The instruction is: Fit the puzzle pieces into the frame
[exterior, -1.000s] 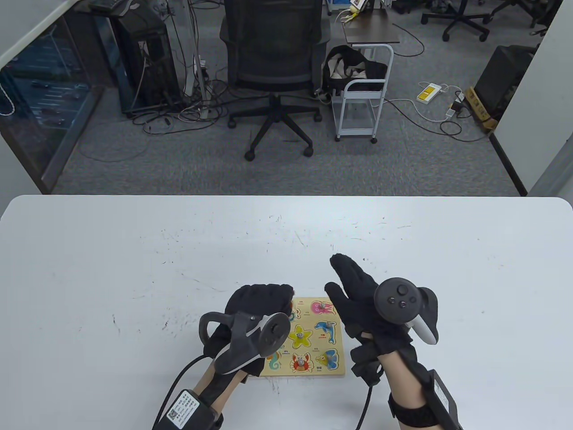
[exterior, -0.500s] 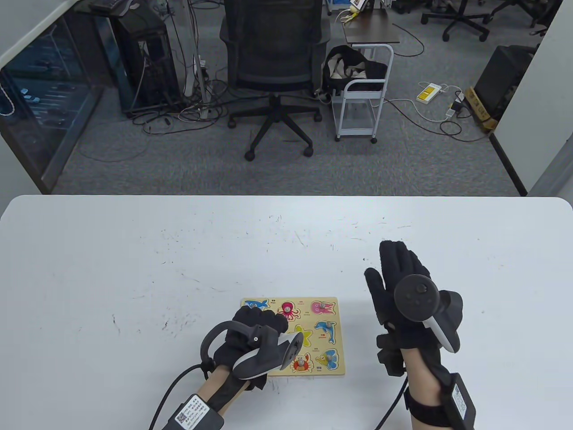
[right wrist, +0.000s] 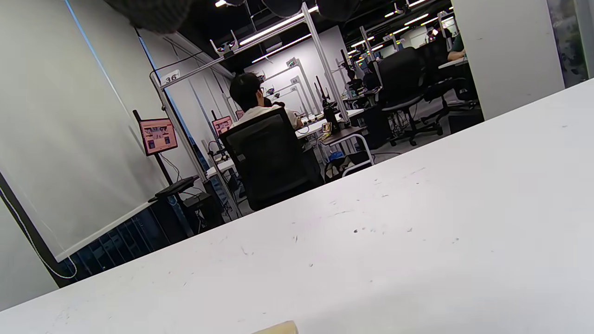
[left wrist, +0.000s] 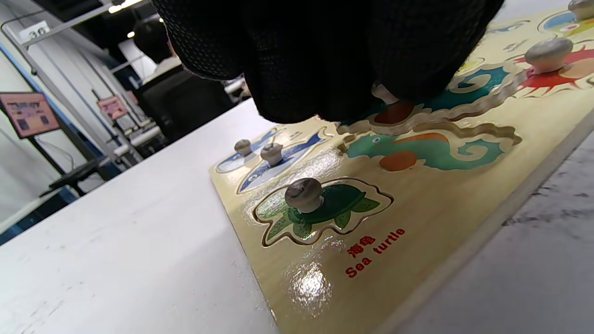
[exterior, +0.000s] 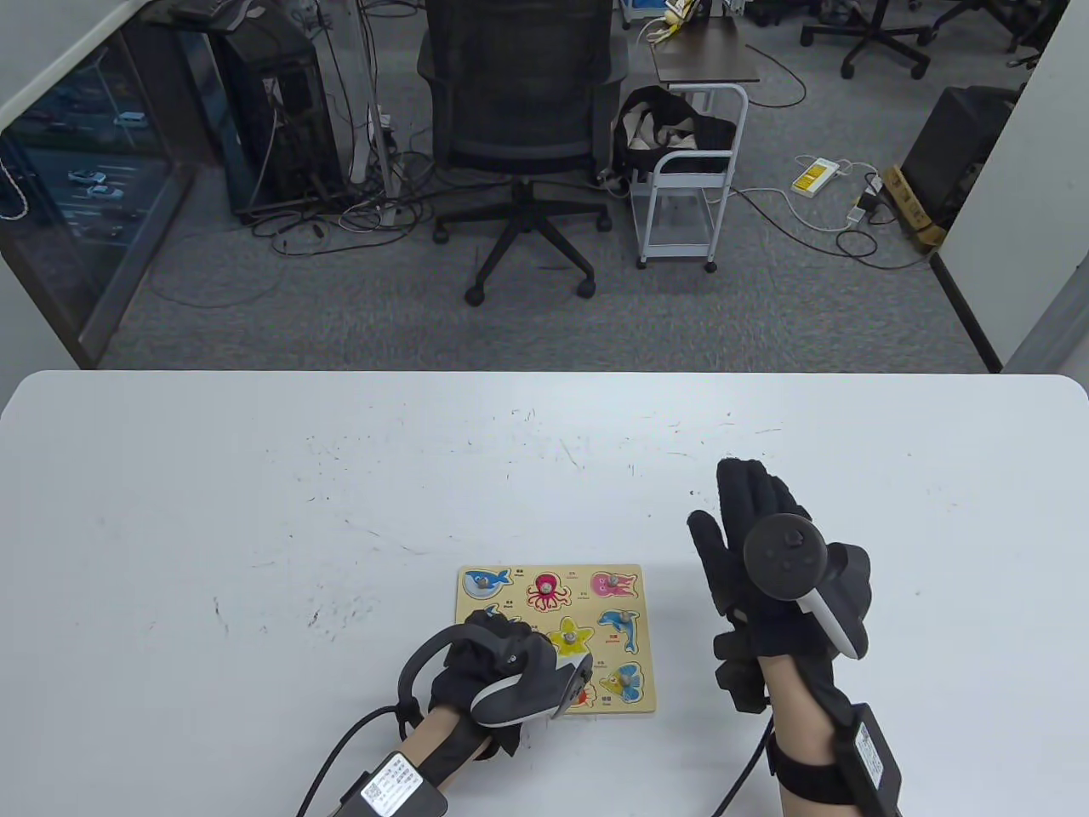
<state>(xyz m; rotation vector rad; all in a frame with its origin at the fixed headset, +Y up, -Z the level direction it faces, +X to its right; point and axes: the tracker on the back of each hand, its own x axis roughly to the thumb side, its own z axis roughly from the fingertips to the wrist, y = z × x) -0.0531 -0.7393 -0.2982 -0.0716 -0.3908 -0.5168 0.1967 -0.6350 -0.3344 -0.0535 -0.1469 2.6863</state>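
The wooden puzzle frame lies flat near the table's front edge, with sea-animal pieces such as the starfish and dolphin seated in it. My left hand covers the frame's near left part. In the left wrist view its fingers pinch the knob of the seahorse piece, held just above and a little off its printed seahorse recess. The turtle piece sits in its slot beside it. My right hand lies flat and open on the table right of the frame, holding nothing.
The white table stretches wide around the frame. Beyond its far edge stand an office chair and a small white cart. The right wrist view shows bare tabletop and a corner of the frame.
My left hand drew back from the frame's far left to its near left corner. My right hand moved right, off the frame's edge, and settled flat on the table.
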